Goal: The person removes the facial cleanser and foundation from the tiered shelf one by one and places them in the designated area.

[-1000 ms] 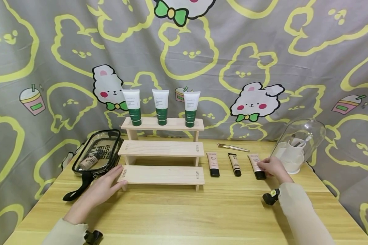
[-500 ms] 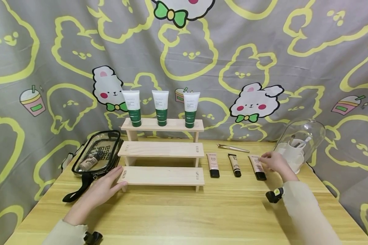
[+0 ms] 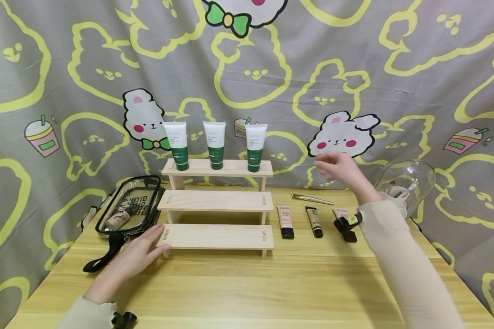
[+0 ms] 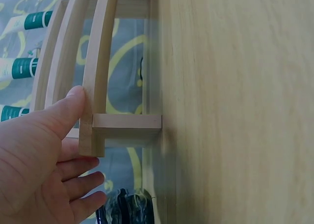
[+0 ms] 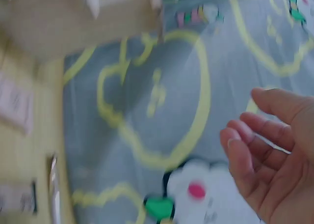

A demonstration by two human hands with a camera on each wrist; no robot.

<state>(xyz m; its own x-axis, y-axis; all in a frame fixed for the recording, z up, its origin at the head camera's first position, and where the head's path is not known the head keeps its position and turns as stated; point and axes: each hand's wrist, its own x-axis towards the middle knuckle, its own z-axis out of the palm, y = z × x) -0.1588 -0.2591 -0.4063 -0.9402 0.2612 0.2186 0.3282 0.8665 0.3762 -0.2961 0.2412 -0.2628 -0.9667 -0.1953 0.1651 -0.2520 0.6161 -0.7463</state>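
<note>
My left hand point(image 3: 136, 253) rests against the left end of the lowest step of a three-tier wooden display shelf point(image 3: 216, 235). In the left wrist view its thumb touches the plank's edge, and the other fingers extend past the plank's end. My right hand point(image 3: 339, 171) is raised in front of the curtain, fingers loosely bent, holding nothing. Below it lie a pink BB cream tube point(image 3: 285, 219), a smaller beige tube point(image 3: 313, 218) and another pink tube point(image 3: 340, 213), partly hidden by the wrist camera. Three green-and-white squeeze tubes point(image 3: 216, 146) stand on the top step.
A clear black-edged pouch point(image 3: 137, 205) with a tube inside lies left of the shelf. Behind the small tubes lies a slim metallic tool point(image 3: 313, 199). At the right, a clear dome point(image 3: 421, 178) covers a white holder with brushes. A patterned curtain point(image 3: 247, 55) hangs behind.
My right hand has left the rightmost pink tube, first shifting slightly right, then rising up and left. That tube stays on the table. My left hand has stayed in place.
</note>
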